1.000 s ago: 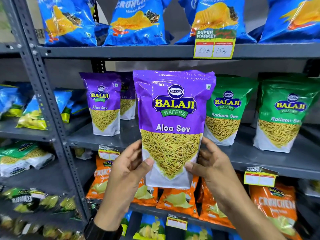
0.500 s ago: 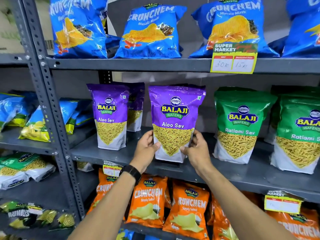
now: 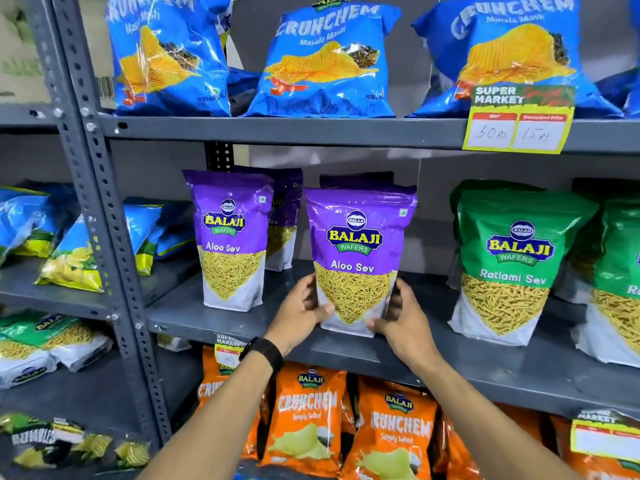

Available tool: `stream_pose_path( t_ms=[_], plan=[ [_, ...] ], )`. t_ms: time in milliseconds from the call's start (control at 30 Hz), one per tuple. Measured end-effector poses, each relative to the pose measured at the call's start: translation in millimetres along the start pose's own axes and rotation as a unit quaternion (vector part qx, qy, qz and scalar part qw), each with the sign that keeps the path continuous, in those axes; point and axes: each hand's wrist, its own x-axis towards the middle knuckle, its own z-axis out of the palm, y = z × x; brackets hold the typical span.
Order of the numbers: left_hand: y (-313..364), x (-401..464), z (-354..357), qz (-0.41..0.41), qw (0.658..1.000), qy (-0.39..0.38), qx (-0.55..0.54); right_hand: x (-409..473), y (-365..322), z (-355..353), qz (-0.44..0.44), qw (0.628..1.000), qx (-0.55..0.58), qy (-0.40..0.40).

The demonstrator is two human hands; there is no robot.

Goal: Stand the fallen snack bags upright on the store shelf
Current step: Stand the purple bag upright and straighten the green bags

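A purple Aloo Sev bag [image 3: 358,251] stands upright on the grey middle shelf [image 3: 277,322], its base on the shelf board. My left hand [image 3: 303,308] grips its lower left edge and my right hand [image 3: 401,315] grips its lower right edge. A second purple Aloo Sev bag [image 3: 230,237] stands upright to the left, with a third purple bag [image 3: 285,220] behind it. Another purple bag top [image 3: 356,180] shows behind the held one.
Green Ratlami Sev bags [image 3: 516,261] stand to the right. Blue Crunchem bags [image 3: 329,60] fill the top shelf, beside a yellow price tag [image 3: 519,121]. Orange Crunchem bags [image 3: 308,420] sit below. The left bay holds fallen blue bags [image 3: 79,247] and lying green bags [image 3: 45,344].
Both hands carried the purple bag away from my face and set it down upright on the middle shelf. The camera view has shifted closer to the shelf.
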Motion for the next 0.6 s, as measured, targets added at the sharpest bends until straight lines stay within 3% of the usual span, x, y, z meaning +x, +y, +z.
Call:
stream_pose_path(
  t_ms=[100, 167, 367, 600],
  plan=[
    [0.1, 1.4, 3.5, -0.003, 0.997, -0.036, 0.065, -1.8, -1.1, -4.1, 0.009, 0.999, -0.042, 0.027],
    [0.6, 2.2, 1.4, 0.002, 0.996, -0.021, 0.09, 0.7, -3.9, 2.2, 0.009, 0.998, -0.049, 0.045],
    [3.1, 8.6, -17.8, 0.001, 0.995, 0.029, 0.096, 18.2, -15.0, 27.0, 0.015, 0.998, -0.026, 0.051],
    [-5.5, 3.2, -23.8, 0.02, 0.994, 0.036, 0.1, 19.0, -5.0, 38.8, 0.026, 0.998, -0.043, 0.04]
  ],
)
